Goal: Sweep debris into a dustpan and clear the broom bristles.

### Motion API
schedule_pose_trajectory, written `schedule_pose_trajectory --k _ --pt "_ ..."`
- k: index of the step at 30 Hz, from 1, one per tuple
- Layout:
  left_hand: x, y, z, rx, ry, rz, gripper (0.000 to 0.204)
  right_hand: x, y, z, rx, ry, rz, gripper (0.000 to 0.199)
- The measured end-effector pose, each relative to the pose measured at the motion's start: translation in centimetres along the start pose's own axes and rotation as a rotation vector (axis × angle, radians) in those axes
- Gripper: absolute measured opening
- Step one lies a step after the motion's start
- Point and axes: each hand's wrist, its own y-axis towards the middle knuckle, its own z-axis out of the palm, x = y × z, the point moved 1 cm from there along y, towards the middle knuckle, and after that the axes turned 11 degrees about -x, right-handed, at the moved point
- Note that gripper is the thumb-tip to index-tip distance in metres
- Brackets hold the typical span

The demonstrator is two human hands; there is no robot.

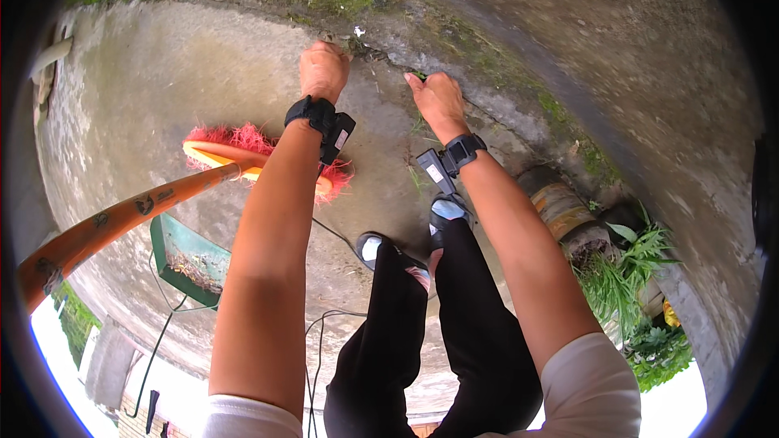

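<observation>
Both arms reach forward to a mossy crack [373,55] where the concrete floor meets a wall. My left hand [324,70] is closed at the crack's left part, its fingertips turned down and hidden, so what it holds cannot be seen. My right hand [439,100] is also closed, thumb toward the crack, beside a small green weed [419,75]. Whether its fingers grip that weed is unclear. A scrap of white [359,32] lies just beyond my left hand. Thin grass blades [418,124] sprout from the floor below my right hand.
An orange-handled broom [146,201] with red bristles lies left of my left arm. Behind it sits a green dustpan [191,255] holding debris. A black cord [323,320] runs near my feet. At right stand a cylindrical pot [560,204] and leafy plants [621,276].
</observation>
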Motion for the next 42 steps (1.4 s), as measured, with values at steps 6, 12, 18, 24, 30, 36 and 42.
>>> schedule_pose_trajectory --k 6,12,18,24,30,36,42 --pt "0.5 -3.3 -1.3 0.199 -0.075 -0.051 0.013 0.9 -0.6 0.3 -0.185 0.009 -0.025 0.025" --pt "0.0 -7.6 -2.4 0.345 -0.14 -0.063 0.015 -2.4 -4.7 1.8 0.085 0.083 -0.21 0.029" --pt "0.1 -10.9 -4.4 0.396 -0.253 -0.16 0.033 -9.8 -6.9 0.0 -0.115 0.236 0.238 0.052" --pt "-0.9 -12.4 -3.9 0.383 -0.223 -0.148 0.031 -18.6 -2.7 -0.7 -0.374 -0.179 0.209 0.049" --pt "0.6 -8.4 -1.9 0.145 -0.211 -0.075 0.021 -15.1 -3.7 -0.8 -0.323 0.088 0.147 0.024" --pt "-0.2 -3.0 -0.3 -0.095 -0.295 -0.154 0.014 -7.5 -6.7 -1.3 0.29 0.183 0.008 0.032" --pt "-1.5 -0.5 1.3 -0.084 -0.136 -0.145 0.033 -5.2 -5.7 -2.4 0.238 0.247 -0.154 0.03"
